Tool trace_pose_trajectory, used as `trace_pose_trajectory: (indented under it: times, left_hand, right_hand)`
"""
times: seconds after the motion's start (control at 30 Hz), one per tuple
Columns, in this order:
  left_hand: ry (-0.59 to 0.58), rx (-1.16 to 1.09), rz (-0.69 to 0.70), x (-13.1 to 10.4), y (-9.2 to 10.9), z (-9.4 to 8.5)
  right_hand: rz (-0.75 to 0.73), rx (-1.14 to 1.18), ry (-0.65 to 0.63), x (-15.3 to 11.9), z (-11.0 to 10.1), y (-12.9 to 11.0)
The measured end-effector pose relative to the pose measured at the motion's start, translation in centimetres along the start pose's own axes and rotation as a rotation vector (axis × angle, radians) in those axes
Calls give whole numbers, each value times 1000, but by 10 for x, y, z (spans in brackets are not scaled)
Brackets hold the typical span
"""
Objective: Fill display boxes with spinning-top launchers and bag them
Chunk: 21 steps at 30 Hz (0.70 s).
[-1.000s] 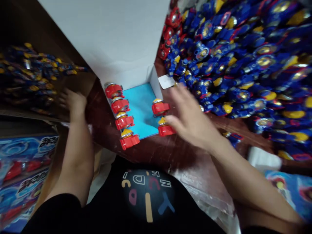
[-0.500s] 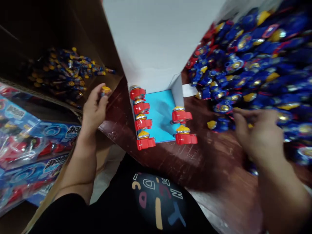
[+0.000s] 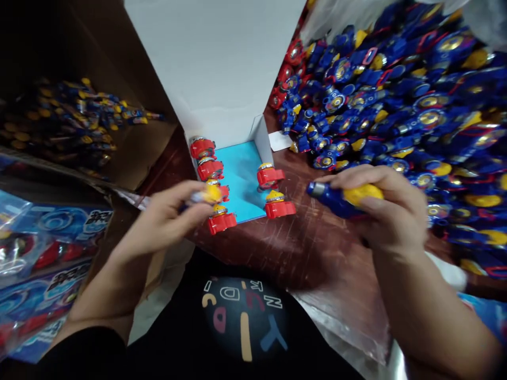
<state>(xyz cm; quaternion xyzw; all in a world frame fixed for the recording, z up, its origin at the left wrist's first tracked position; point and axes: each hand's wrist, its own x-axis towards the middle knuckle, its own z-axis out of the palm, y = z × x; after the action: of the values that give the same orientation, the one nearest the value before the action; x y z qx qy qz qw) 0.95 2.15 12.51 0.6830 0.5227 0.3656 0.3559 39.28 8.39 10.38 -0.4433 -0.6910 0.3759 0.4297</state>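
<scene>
Blue toy partly hidden by right fingers; yellow-tipped piece blurred.

A dark blue plastic toy lies tilted in the right hand, its narrow end with a silver band pointing left and slightly far, a rounded yellow part on its upper side near the thumb. To the left, a small yellow-ended piece is pinched in the left hand, yellow end rightward, its paler body blurred
</scene>
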Motion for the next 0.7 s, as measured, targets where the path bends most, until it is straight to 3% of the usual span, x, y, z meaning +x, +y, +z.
trace_pose_trajectory:
  times: [0.1,0.17,0.23,0.33,0.4,0.47,0.57,0.63,0.7]
  left_hand:
    - [-434,-260,17,20,27,27]
    - [-538,-360,-17,28,33,36]
    - [-548,-386,-39,30,34,37]
    - [-473,-282,53,25,28,33]
    - [-334,-84,252,23,19,34]
    - [-119,219,524,24,7,36]
    - [114,615,818,31,-10,36]
    - [124,691,827,35,-16,31]
    - [92,636,697,36,-19,23]
  right_hand:
    - [-190,395,-158,11,30,-63]
    - [-225,420,-234,17,48,-80]
    - [-249,377,-233,21,60,-84]
    - [-263,286,-228,26,66,-80]
    - [-222,282,-226,29,71,-78]
    - [-138,312,-198,34,79,-76]
    - [110,373,-141,44,91,-67]
    - [278,397,-154,50,92,-61]
    - [309,367,-247,54,84,-58]
